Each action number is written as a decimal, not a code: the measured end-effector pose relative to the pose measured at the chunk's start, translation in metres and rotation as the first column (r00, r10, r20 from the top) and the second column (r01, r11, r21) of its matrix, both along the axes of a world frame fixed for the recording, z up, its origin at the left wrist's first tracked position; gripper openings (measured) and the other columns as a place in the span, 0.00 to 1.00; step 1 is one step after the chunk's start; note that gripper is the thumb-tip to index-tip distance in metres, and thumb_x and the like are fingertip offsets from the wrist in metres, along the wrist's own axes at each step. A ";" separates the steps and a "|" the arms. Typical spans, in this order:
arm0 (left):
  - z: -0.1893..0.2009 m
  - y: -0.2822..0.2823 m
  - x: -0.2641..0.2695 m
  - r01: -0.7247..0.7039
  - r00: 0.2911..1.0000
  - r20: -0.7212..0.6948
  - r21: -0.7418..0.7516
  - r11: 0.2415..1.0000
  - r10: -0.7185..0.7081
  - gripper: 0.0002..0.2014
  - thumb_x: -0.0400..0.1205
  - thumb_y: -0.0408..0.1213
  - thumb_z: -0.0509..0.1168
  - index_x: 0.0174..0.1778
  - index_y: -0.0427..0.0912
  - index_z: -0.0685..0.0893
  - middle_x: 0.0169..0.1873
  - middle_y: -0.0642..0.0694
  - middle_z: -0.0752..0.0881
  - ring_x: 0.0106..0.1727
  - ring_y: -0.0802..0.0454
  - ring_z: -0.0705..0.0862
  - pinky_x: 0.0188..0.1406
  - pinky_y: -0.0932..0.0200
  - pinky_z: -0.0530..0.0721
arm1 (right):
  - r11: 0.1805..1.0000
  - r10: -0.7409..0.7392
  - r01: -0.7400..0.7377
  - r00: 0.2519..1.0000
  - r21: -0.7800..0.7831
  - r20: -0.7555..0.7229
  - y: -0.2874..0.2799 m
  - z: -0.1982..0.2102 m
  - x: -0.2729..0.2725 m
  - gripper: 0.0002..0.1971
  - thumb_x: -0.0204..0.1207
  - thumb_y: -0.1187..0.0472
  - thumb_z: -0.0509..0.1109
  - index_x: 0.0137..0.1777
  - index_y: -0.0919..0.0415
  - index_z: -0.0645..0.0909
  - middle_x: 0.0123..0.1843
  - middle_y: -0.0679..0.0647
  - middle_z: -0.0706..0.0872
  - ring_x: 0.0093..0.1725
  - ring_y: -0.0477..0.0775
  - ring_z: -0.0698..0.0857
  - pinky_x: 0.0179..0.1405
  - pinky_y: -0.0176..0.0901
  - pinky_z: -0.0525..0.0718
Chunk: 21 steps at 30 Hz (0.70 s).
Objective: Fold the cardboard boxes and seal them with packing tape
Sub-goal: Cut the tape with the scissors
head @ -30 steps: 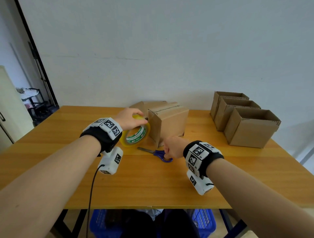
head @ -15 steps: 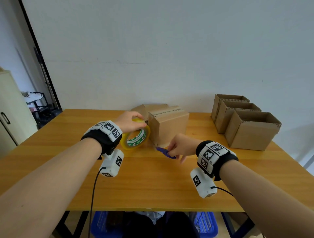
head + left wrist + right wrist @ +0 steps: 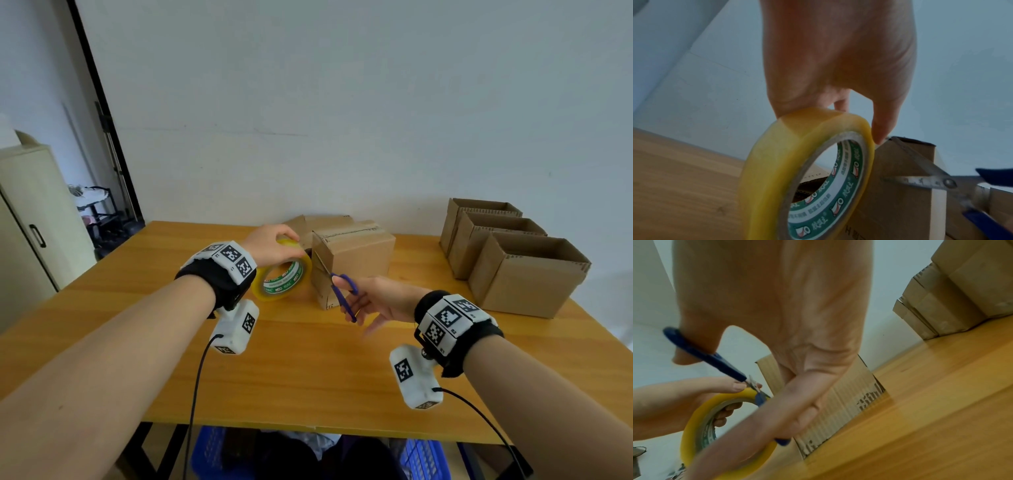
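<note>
Head view: our left hand (image 3: 274, 245) grips the tape roll (image 3: 282, 279) beside the closed box (image 3: 356, 255) on the table (image 3: 308, 370), right hand (image 3: 380, 301) holding open scissors (image 3: 342, 291); next, we judge, snip the tape cleanly.

left hand (image 3: 274, 245) gripping tape roll (image 3: 283, 279), right hand (image 3: 378, 301) holding scissors (image 3: 342, 294)

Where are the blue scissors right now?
In the head view the scissors are in the right hand, mid-table, blades open against the closed cardboard box, just right of the tape roll.
</note>
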<state>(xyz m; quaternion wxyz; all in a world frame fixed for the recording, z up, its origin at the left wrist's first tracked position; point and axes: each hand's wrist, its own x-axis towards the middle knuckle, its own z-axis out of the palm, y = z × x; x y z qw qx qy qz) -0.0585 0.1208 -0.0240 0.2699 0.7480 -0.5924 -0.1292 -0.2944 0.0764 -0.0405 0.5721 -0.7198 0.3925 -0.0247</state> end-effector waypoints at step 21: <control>-0.003 -0.003 0.003 -0.010 1.000 -0.022 -0.029 1.000 0.009 0.21 0.74 0.53 0.71 0.61 0.49 0.83 0.65 0.49 0.81 0.69 0.50 0.77 0.65 0.56 0.74 | 0.988 -0.076 0.102 0.976 -0.116 0.205 0.003 0.006 0.029 0.24 0.74 0.42 0.71 0.42 0.67 0.83 0.37 0.57 0.84 0.31 0.48 0.80 0.36 0.50 0.90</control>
